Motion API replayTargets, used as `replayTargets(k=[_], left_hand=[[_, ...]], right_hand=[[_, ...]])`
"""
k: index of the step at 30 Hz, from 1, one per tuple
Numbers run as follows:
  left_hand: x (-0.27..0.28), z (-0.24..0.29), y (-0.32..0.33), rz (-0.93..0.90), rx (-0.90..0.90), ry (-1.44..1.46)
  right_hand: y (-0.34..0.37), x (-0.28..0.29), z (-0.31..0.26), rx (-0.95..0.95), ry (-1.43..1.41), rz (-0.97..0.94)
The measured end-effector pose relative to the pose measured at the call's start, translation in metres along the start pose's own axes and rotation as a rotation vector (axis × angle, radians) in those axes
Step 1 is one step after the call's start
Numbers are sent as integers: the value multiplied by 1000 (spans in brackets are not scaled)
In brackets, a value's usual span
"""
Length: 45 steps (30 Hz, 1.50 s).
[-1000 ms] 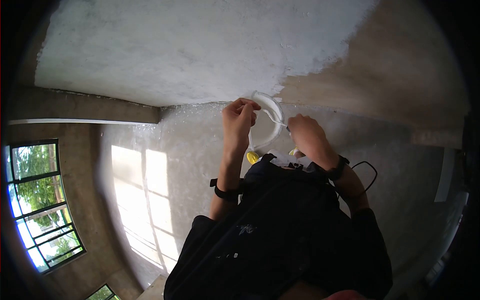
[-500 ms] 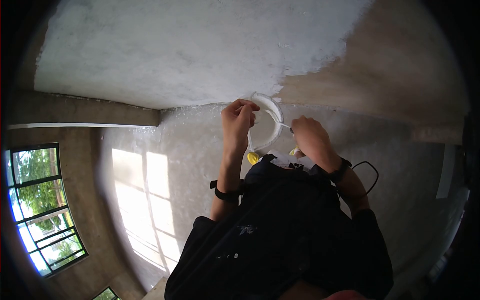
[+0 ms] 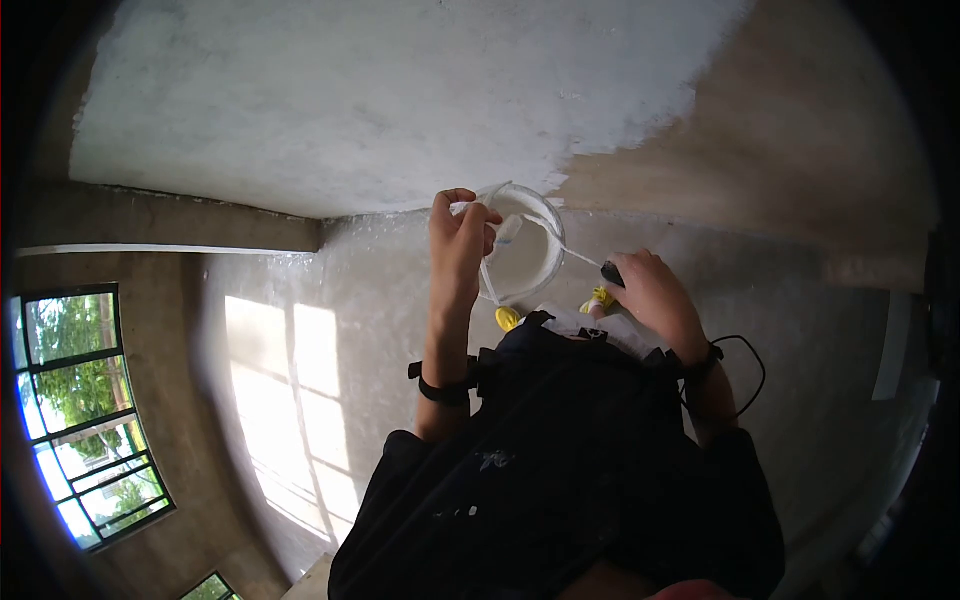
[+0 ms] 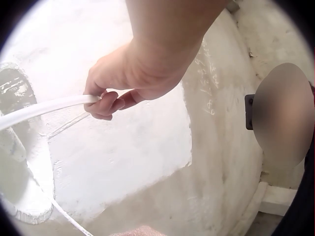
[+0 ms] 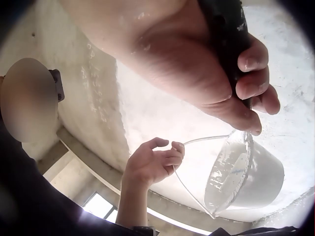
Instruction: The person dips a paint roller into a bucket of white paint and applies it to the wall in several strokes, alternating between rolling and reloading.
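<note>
My left hand (image 3: 462,238) grips the wire handle of a white bucket (image 3: 552,265), with its fingers curled round the handle grip (image 4: 54,104). In the right wrist view the bucket (image 5: 268,177) shows white paint smeared over its inside and rim. My right hand (image 3: 655,298) holds a paint roller by its black handle (image 5: 225,37), right of the bucket. From there a thin white rod (image 3: 580,257) runs across the bucket's rim. The pale roller head (image 3: 510,229) is at the bucket's mouth, on the side nearer my left hand.
Ahead stands a wall, partly coated in white paint (image 3: 330,110) and bare brownish (image 3: 800,150) at the right. White splashes mark the grey floor (image 3: 390,280) along its foot. A ledge (image 3: 170,220) and a window (image 3: 90,400) are at the left. Yellow-toed shoes (image 3: 507,317) show below the bucket.
My right hand has drawn back to the right and toward my body, baring more of the roller's rod and its black handle. My left hand has shifted slightly left, still holding the bucket handle.
</note>
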<state>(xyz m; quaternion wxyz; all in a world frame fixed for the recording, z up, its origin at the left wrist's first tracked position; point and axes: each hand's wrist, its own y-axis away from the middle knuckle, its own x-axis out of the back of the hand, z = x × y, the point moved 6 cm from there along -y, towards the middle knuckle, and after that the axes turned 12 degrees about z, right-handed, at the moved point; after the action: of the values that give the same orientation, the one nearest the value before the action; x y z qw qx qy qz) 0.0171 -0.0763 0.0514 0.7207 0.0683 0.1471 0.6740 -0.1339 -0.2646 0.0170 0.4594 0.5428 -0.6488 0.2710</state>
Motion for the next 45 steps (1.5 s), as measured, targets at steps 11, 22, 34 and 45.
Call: replayTargets(k=[11, 22, 34, 45], left_hand=[[4, -2, -4, 32, 46, 10], [0, -1, -5, 0, 44, 92], [-13, 0, 2, -105, 88, 136], [-20, -2, 2, -126, 89, 113]], right_hand=[[19, 6, 15, 68, -122, 279], [13, -17, 58, 235, -96, 522], [0, -50, 83, 242, -49, 625], [2, -42, 71, 314, 139, 630]])
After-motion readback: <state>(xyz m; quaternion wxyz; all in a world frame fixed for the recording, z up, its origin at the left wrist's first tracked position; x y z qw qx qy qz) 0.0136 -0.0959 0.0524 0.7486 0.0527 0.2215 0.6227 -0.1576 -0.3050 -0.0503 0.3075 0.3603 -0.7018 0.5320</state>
